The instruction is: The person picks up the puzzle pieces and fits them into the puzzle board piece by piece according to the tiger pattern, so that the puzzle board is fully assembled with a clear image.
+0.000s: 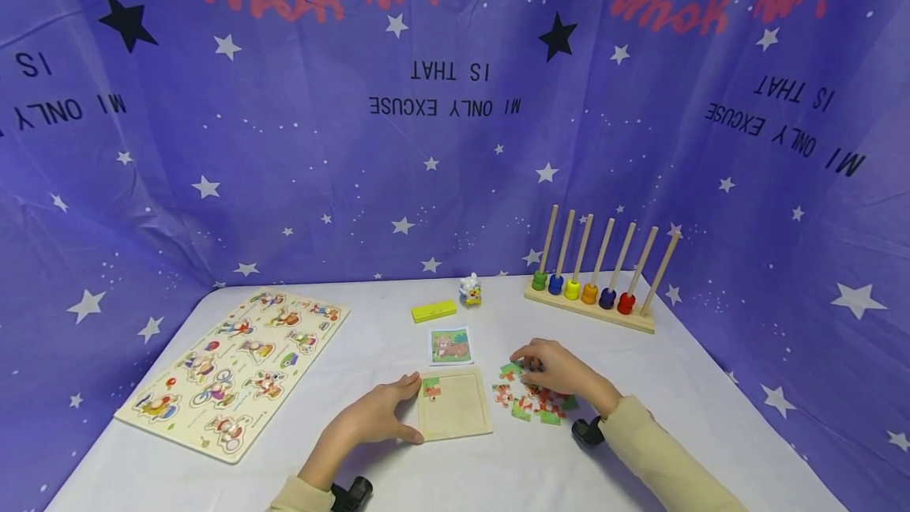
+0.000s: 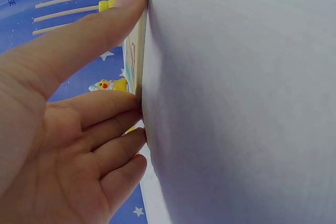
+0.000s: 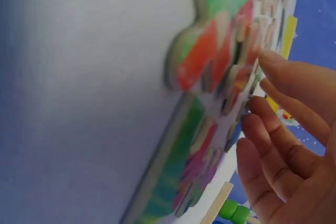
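Note:
A square wooden puzzle tray [image 1: 458, 416] lies in the middle of the table, with one green-and-red jigsaw piece [image 1: 431, 386] in its far left corner. My left hand [image 1: 377, 411] rests along the tray's left side; its thumb and fingertips touch the edge, as the left wrist view also shows. Right of the tray, loose jigsaw pieces [image 1: 521, 414] are spread in a pile. Over their far side my right hand [image 1: 558, 367] reaches down with loosely bent fingers. In the right wrist view its fingertips are among the pieces [image 3: 202, 56], and no piece shows gripped between them.
A picture card [image 1: 451, 345] lies just beyond the tray. Behind it are a yellow block [image 1: 434, 311] and a small toy figure [image 1: 470, 291]. A wooden peg rack [image 1: 590, 311] with coloured beads stands back right. At left lies a large picture puzzle board [image 1: 242, 370].

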### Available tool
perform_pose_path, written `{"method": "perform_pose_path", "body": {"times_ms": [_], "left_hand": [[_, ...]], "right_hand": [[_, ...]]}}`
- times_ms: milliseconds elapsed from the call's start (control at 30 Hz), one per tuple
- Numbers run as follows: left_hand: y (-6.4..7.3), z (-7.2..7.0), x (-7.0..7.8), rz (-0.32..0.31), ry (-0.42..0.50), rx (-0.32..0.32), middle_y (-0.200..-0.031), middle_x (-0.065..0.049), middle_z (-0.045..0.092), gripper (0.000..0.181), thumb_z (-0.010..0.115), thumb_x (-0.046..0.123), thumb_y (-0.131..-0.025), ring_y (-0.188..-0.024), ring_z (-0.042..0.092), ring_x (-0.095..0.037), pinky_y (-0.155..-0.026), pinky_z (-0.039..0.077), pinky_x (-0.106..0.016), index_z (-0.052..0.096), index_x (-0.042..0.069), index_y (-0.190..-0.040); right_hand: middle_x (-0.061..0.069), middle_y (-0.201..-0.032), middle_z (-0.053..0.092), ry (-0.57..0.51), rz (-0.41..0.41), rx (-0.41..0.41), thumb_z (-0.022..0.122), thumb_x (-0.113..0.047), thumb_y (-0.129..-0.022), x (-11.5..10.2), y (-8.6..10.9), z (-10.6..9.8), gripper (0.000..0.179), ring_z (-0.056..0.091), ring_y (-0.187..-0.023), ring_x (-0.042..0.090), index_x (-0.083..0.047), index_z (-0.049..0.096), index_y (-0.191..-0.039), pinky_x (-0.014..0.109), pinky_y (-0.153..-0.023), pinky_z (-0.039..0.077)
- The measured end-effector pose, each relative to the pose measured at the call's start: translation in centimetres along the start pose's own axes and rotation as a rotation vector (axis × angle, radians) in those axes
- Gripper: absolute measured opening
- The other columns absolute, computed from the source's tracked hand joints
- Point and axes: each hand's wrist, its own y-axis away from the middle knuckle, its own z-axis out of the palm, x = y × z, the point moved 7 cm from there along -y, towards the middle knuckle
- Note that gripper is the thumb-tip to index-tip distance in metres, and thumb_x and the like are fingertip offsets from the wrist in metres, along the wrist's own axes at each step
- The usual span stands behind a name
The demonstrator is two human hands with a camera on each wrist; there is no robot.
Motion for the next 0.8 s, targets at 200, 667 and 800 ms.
{"method": "perform_pose_path", "body": {"times_ms": [200,667,800], "left_hand": [[-0.04,0.02,-0.05,-0.006,-0.002,-0.004,-0.15,-0.024,0.034,0.091,0.085,0.028,-0.069,-0.137,0.031,-0.043,-0.111,0.027,-0.055,0.042,-0.011,-0.138],[-0.1,0.25,-0.31,-0.015,-0.001,-0.001,-0.15,-0.023,0.034,0.091,0.085,0.029,-0.069,-0.137,0.031,-0.043,-0.112,0.026,-0.055,0.043,-0.01,-0.138],[-0.1,0.2,-0.26,-0.013,-0.001,0.001,-0.15,-0.023,0.033,0.091,0.085,0.029,-0.068,-0.137,0.031,-0.043,-0.112,0.026,-0.055,0.043,-0.01,-0.138]], "right_hand": [[0.0,-0.09,0.059,0.018,0.004,0.006,0.073,-0.011,-0.086,0.01,-0.29,0.13,0.022,0.058,-0.08,0.015,-0.01,0.068,-0.107,0.03,-0.069,0.052],[-0.003,-0.089,0.057,-0.046,0.072,0.039,0.081,-0.011,-0.078,0.68,-0.85,0.14,0.027,0.054,-0.081,0.015,-0.015,0.059,-0.093,0.031,-0.071,0.049],[-0.006,-0.084,0.059,-0.105,0.065,0.041,0.077,-0.007,-0.081,0.88,-0.86,0.07,0.022,0.056,-0.078,0.012,-0.016,0.059,-0.09,0.029,-0.07,0.05]]}}
